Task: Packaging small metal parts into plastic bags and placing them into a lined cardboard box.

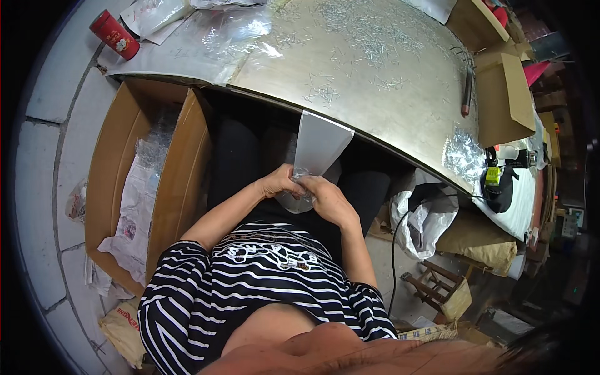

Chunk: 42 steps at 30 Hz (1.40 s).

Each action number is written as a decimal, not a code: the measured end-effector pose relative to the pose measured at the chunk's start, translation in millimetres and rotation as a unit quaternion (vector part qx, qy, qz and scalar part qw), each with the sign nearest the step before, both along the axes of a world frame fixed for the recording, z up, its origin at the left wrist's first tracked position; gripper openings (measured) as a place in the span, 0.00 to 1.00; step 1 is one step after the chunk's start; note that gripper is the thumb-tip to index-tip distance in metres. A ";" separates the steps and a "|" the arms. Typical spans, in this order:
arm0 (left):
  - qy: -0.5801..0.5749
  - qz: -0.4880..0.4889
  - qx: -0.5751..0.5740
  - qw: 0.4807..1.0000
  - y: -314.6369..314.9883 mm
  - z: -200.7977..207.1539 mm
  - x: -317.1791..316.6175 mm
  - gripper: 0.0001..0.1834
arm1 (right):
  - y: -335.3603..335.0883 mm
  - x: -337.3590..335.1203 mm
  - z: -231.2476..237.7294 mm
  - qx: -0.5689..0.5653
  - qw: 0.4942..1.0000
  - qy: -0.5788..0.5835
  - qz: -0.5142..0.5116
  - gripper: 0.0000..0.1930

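My left hand (pixel 279 182) and my right hand (pixel 328 199) meet over my lap, fingers closed on a clear plastic bag (pixel 296 204). The bag hangs below the fingers; what it holds, if anything, I cannot make out. Just beyond the hands, a pale grey flared chute (pixel 322 142) runs from the table's front edge down toward them, its narrow end close to the fingers. Whether the bag's mouth is around that end is hidden. Small metal nails or pins (pixel 322 94) lie scattered on the metal-topped table (pixel 269 84), thickest toward the back.
At my left stands an open cardboard box (pixel 178 144) with plastic and paper inside. A red can (pixel 115 35) sits at the table's far left. Another open carton (pixel 505 103) is at the right. A white sack (pixel 425 220) and a wooden stool (pixel 437 289) stand to my lower right.
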<state>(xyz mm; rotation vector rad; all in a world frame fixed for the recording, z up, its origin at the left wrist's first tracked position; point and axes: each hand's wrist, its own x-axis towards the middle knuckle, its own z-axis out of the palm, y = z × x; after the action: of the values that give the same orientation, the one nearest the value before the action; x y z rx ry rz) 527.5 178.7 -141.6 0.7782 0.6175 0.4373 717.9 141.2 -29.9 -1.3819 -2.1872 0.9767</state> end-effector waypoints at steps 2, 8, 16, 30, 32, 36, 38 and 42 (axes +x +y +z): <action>0.005 0.014 0.018 1.000 -3.4 6.5 0.6 0.22 | 3.6 -0.6 4.0 -0.049 0.999 0.011 -0.015 0.21; 0.056 -0.011 0.040 0.998 -5.4 -40.3 -1.8 0.21 | 6.9 -10.9 -23.5 -0.092 0.995 0.004 0.037 0.16; -0.027 -0.007 -0.066 0.997 -4.9 9.1 2.1 0.26 | 21.4 23.7 2.9 -0.097 0.967 0.166 -0.165 0.15; -0.164 0.089 -0.020 0.982 17.9 73.4 7.2 0.32 | 40.6 121.8 50.8 0.095 0.920 0.196 -0.327 0.06; -0.144 0.071 -0.009 0.987 17.5 61.5 6.6 0.30 | 55.5 174.7 39.7 0.204 0.867 -0.001 -0.454 0.06; -0.080 0.050 -0.018 0.995 9.5 55.3 -4.0 0.24 | 84.8 224.3 34.3 0.306 0.827 -0.024 -0.470 0.08; -0.074 0.076 -0.021 0.994 4.8 56.2 -6.7 0.24 | 100.9 261.7 23.9 0.304 0.805 -0.165 -0.482 0.07; 0.015 0.108 0.063 0.992 19.0 81.1 -9.3 0.18 | 108.9 312.1 6.5 0.333 0.723 -0.272 -0.540 0.12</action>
<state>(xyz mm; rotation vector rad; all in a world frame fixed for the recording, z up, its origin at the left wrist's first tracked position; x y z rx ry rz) 518.2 197.7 -60.4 0.8432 0.7095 0.6688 1030.0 250.1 -23.4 -2.1702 -1.2453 -0.6515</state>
